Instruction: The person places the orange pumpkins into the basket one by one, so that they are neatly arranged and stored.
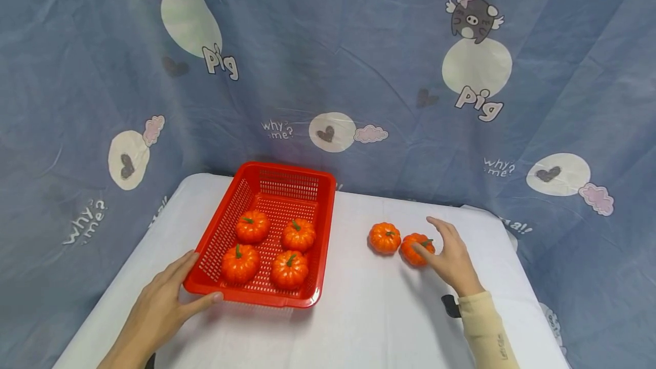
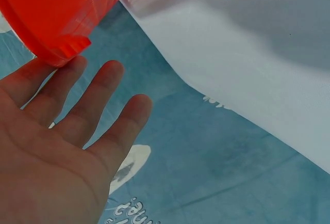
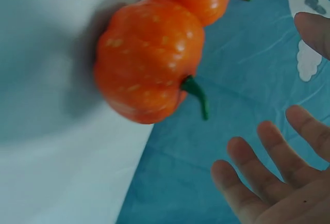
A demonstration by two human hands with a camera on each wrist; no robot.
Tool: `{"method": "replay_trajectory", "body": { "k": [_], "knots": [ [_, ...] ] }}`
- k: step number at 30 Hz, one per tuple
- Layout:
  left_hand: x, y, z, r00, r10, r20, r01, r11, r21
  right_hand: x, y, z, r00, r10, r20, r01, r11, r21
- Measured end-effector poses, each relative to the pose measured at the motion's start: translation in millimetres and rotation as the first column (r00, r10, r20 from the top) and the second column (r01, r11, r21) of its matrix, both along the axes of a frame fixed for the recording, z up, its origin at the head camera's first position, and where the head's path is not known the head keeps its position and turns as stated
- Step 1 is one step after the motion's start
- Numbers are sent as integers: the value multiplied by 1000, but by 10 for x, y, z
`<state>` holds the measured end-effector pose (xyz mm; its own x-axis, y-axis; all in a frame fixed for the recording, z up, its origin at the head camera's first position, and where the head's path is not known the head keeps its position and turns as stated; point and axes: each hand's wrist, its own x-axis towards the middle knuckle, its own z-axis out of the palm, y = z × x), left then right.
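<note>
A red plastic basket (image 1: 256, 297) with perforated walls stands on the white-covered table and holds several small orange pumpkins (image 1: 241, 265) with green stems. My left hand (image 1: 159, 306) is at its near left corner, fingers extended along the outer side, thumb out toward the front rim. In the left wrist view the fingertips meet the basket's edge (image 2: 54, 53). To the basket's right, two more pumpkins sit side by side. My right hand (image 1: 453, 263) hovers over the right-hand pumpkin (image 1: 411, 252), thumb and fingers spread, nothing gripped. The right wrist view shows a gap between that pumpkin (image 3: 149, 61) and the fingers.
The left-hand loose pumpkin (image 1: 384, 238) lies between the basket and the other one. A blue curtain (image 1: 389, 175) printed with pigs hangs right behind the table (image 1: 359, 323) and down both sides. The basket's far end reaches close to the curtain.
</note>
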<state>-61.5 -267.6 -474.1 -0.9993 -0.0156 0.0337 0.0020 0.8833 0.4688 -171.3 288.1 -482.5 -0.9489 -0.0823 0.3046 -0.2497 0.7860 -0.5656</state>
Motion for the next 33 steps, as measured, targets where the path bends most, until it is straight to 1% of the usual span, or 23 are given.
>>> {"method": "replay_trajectory", "body": {
  "k": [6,10,13,16,20,22,27,33],
  "knots": [
    [-8,-8,2,1000,2,11,-2,1000,-4,-5,47,-111,999,-14,36,14,1000,-1],
    [-9,-10,8,1000,7,23,-7,1000,-11,-34,57,-190,993,-31,110,31,1000,-4],
    [-10,-13,13,1000,9,29,-9,1000,-15,-62,49,-232,982,-46,182,48,999,-7],
    [-14,-16,18,999,11,31,-10,1000,-16,-87,38,-266,965,-58,254,64,998,-15],
    [-12,-9,17,1000,12,28,-12,1000,-14,-102,37,-316,944,-70,324,80,997,-20],
    [-13,-6,16,1000,12,26,-12,1000,-13,-107,39,-338,940,-74,332,86,996,-22],
    [-15,-7,15,1000,13,24,-13,1000,-14,-119,44,-381,943,-77,323,94,995,-38],
    [-14,-1,11,1000,10,19,-9,1000,-17,-109,57,-424,938,-91,334,112,993,-44]
  ]
}}
